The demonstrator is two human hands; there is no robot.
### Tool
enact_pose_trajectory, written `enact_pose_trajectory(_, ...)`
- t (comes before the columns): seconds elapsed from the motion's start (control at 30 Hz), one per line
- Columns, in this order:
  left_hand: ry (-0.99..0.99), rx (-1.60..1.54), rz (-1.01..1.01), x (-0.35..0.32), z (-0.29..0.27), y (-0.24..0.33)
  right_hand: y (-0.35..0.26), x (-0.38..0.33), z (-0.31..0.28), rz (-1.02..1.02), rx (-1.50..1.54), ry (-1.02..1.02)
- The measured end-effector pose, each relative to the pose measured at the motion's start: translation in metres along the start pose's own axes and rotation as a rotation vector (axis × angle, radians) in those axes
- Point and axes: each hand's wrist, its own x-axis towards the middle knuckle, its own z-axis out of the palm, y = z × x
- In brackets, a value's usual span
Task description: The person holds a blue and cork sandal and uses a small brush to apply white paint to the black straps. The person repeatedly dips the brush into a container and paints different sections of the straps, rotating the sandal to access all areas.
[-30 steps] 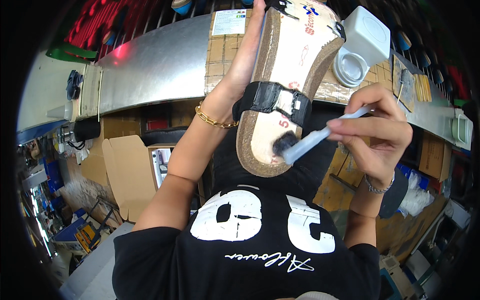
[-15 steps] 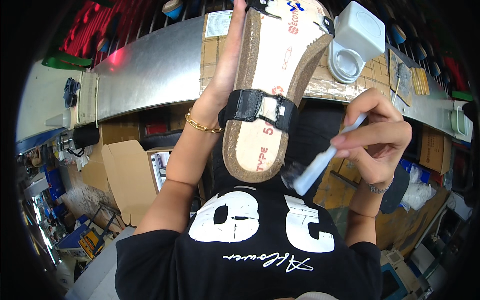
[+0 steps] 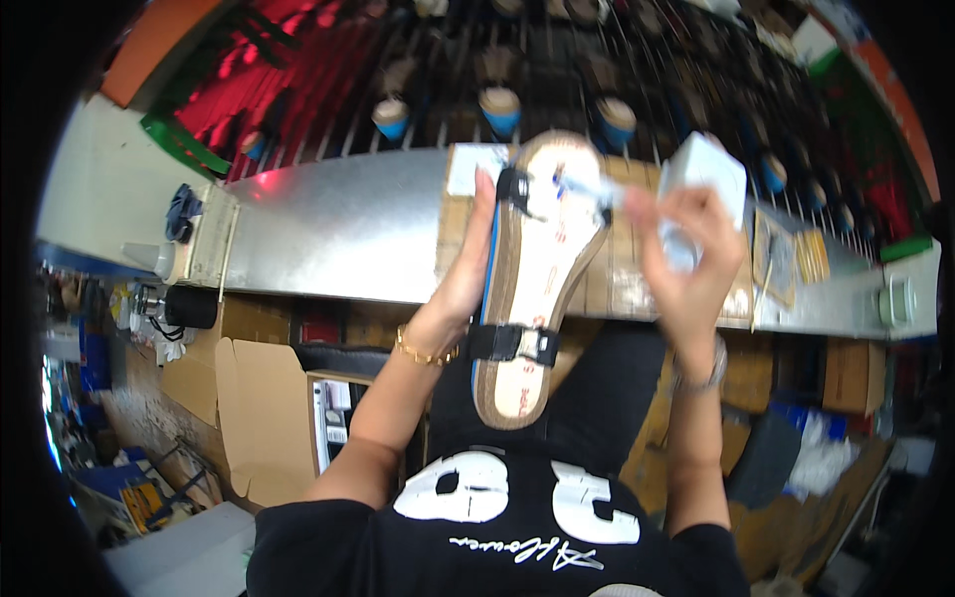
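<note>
Head shows two hands (image 3: 463, 284) (image 3: 691, 264), one sole (image 3: 538, 274), one brush (image 3: 603, 189).

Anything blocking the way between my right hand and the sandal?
Nothing visible except the blurred brush your right hand holds over the far end of the sandal. The white container is partly behind the hand.

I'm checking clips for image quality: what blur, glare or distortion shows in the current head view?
In the head view, the right hand and its pale tool are smeared, the sole clearer; in the same head view, red glare tints the metal counter, whose edges bow, and the picture's corners go black.
</note>
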Motion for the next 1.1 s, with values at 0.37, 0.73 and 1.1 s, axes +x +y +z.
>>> enact_pose_trajectory(0.37, -0.023, -0.661, 0.289, 0.006, -0.251, 0.094, 0.039, -0.029, -0.034, 0.425, 0.457, -0.005)
enact_pose_trajectory(0.73, 0.548, -0.818, 0.226, 0.183, -0.498, 0.163, 0.048, -0.046, -0.022, 0.541, 0.497, -0.188)
enact_pose_trajectory(1.1, 0.795, 1.083, 0.650, 0.169, -0.315, 0.127, 0.043, -0.060, -0.005, 0.618, 0.673, -0.251)
